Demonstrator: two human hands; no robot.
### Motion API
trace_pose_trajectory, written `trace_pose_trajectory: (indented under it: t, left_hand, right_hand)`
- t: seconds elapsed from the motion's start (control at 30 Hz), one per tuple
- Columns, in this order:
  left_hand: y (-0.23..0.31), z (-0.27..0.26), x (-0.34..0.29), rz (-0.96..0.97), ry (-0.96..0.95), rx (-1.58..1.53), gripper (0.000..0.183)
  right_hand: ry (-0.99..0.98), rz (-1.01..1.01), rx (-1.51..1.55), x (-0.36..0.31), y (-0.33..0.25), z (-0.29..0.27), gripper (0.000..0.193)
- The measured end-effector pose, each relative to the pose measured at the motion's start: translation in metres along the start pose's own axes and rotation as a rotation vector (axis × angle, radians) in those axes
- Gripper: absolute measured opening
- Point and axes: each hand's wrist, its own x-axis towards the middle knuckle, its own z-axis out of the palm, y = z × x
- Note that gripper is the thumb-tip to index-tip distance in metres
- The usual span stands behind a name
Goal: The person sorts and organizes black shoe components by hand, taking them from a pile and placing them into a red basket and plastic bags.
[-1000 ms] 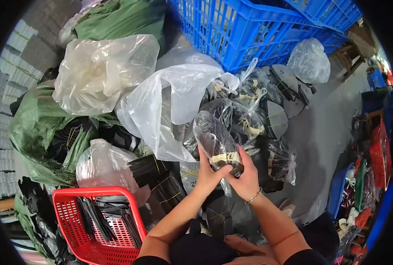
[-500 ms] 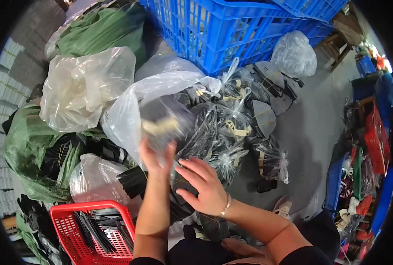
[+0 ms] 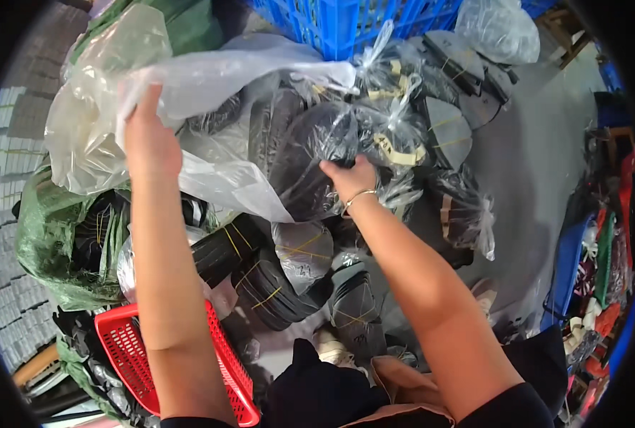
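Gripping clear bag [image 3: 210, 93] rim: left hand [image 3: 148, 139], fingers closed. Right hand [image 3: 351, 178] pinches a dark bundle [image 3: 317, 153]. Risk: thin plastic tearing under load, bundles spilling.

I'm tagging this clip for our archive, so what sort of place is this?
Probably a workshop or factory sorting area. Clear plastic bags of bundled dark parts tied with yellow bands are heaped on the floor beside blue plastic crates and a red basket. The left hand lifts one bag open.

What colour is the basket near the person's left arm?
Red, a plastic mesh basket, seen clearly in the head view.
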Motion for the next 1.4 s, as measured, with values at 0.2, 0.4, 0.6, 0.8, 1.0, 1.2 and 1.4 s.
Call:
trace_pose_trajectory:
  t: [0.2,0.4,0.6,0.8,1.0,1.2,1.4]
  left_hand:
    - [0.030,-0.001,-0.056,-0.068,-0.262,0.183,0.062]
    - [0.046,-0.011,-0.081,0.135,-0.093,0.107,0.044]
    - [0.060,0.008,-0.107,0.285,-0.129,0.012,0.033]
    - [0.024,0.023,-0.097,0.329,0.105,0.294,0.041]
    - [-0.028,0.042,-0.089,0.274,-0.111,0.713,0.043]
    - [-0.056,0.030,-0.107,0.204,-0.430,1.116,0.045]
    - [-0.063,-0.010,-0.084,0.211,-0.874,1.481,0.047]
  right_hand:
    - [-0.071,-0.078,0.410,-0.003,0.005,-0.025,0.021]
    - [-0.228,-0.025,0.753,-0.025,-0.046,-0.032,0.018]
    - [-0.493,-0.371,0.618,-0.053,-0.105,0.016,0.025]
    - [-0.873,-0.576,-0.070,-0.046,-0.083,0.019,0.041]
    - [-0.828,-0.929,-0.731,-0.105,0.014,0.008,0.056]
    - [-0.732,-0.859,-0.696,-0.115,0.014,0.000,0.050]
    - [-0.361,-0.359,0.207,-0.075,0.033,-0.026,0.030]
